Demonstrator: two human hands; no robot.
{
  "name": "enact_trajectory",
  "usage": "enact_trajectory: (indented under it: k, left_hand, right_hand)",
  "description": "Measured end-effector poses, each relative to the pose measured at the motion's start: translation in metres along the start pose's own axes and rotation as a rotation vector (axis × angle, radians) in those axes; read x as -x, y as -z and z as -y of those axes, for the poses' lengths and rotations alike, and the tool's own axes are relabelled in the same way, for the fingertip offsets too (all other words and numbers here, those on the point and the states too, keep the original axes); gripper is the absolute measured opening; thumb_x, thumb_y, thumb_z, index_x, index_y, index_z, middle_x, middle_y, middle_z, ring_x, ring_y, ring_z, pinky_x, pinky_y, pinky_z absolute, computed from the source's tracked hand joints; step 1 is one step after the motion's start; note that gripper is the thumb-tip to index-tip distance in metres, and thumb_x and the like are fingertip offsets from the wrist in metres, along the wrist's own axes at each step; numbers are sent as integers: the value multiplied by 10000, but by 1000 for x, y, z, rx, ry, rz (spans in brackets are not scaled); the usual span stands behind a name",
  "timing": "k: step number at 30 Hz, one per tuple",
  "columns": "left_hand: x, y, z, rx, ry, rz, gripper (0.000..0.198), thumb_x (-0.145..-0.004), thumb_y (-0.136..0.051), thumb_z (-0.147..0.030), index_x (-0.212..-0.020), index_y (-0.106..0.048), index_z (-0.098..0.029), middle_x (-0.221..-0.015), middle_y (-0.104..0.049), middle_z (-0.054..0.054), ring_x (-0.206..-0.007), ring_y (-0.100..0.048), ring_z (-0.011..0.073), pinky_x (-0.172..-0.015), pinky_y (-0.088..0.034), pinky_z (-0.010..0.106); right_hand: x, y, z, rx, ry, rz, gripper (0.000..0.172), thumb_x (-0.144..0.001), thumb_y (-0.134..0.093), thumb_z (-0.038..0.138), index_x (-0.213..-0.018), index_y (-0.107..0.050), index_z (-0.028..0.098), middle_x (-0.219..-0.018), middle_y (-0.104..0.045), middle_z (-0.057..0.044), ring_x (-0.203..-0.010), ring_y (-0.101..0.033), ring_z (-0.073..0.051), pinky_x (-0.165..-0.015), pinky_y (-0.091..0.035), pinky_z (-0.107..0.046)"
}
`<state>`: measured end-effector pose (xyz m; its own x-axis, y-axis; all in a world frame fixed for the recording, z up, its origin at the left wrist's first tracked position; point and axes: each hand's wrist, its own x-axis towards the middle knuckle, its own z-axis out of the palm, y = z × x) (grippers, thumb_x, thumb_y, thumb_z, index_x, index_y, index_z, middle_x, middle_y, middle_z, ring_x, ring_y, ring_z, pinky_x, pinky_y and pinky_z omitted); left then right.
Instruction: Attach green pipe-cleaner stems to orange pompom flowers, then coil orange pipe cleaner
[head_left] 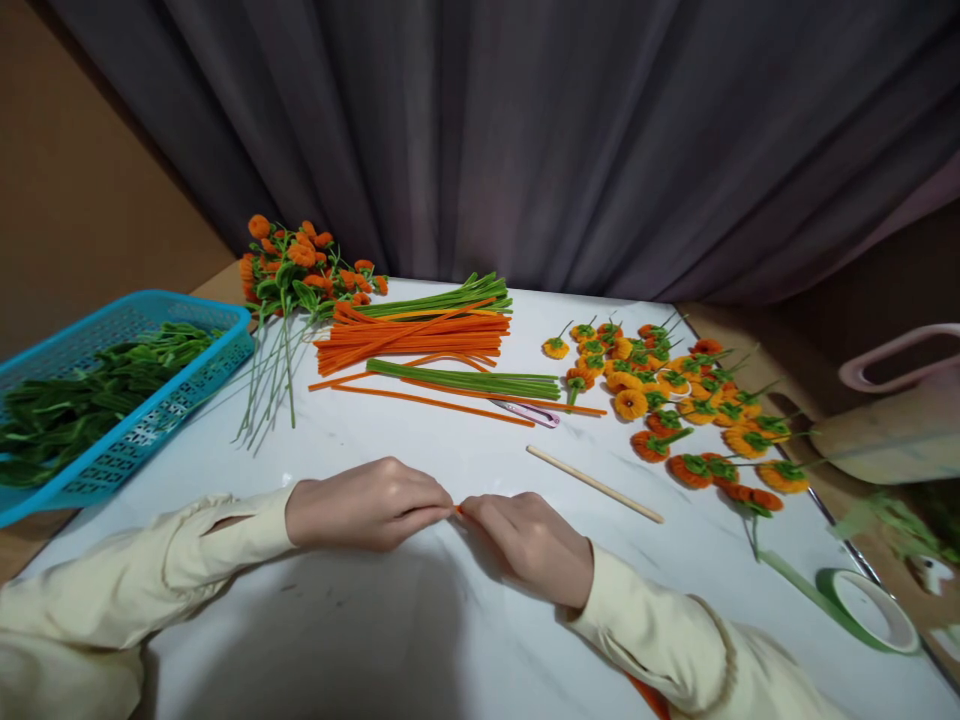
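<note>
My left hand point(373, 503) and my right hand point(527, 543) meet fingertip to fingertip above the white table. Both pinch a small orange piece point(458, 511), of which only a bit shows between the fingertips. Beyond them lies a stack of orange fuzzy stems point(412, 338), with green stems point(480, 380) in front of it and more green ones behind. Pink-handled scissors point(536, 413) are partly under the front green stems. A wooden stick point(594, 484) lies to the right, just beyond my right hand.
At left, a blue basket point(135, 470) holds green leaves. Orange flowers on stems point(302, 252) lie at the back left. Many orange and yellow flower heads point(630, 404) spread across the right, near a green tape roll point(876, 612). A pink-handled container point(892, 430) stands far right.
</note>
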<state>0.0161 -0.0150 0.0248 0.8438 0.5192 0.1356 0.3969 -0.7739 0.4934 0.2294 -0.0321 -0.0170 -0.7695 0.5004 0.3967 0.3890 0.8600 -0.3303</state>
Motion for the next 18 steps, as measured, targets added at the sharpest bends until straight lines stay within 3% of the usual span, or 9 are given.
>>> enact_trajectory:
  k: [9, 18]
  left_hand:
    - [0, 0, -3, -117, -87, 51, 277, -937, -347, -188, -855, -607, -133, -707, -664, 44, -618, -610, 140, -564, -414, 235]
    - [-2, 2, -4, -58, -122, 45, 236, -928, -366, -167, -814, -570, -136, -718, -664, 47, -607, -598, 129, -553, -404, 226]
  right_hand:
    - [3, -3, 1, -58, -55, -62, 174, -955, -304, 207, -897, -463, 166, -622, -604, -7, -494, -535, -118, -458, -313, -241]
    - [-3, 1, 3, 53, 2, 16, 225, -966, -312, 249, -874, -496, 157, -655, -564, -6, -542, -507, -117, -451, -293, -247]
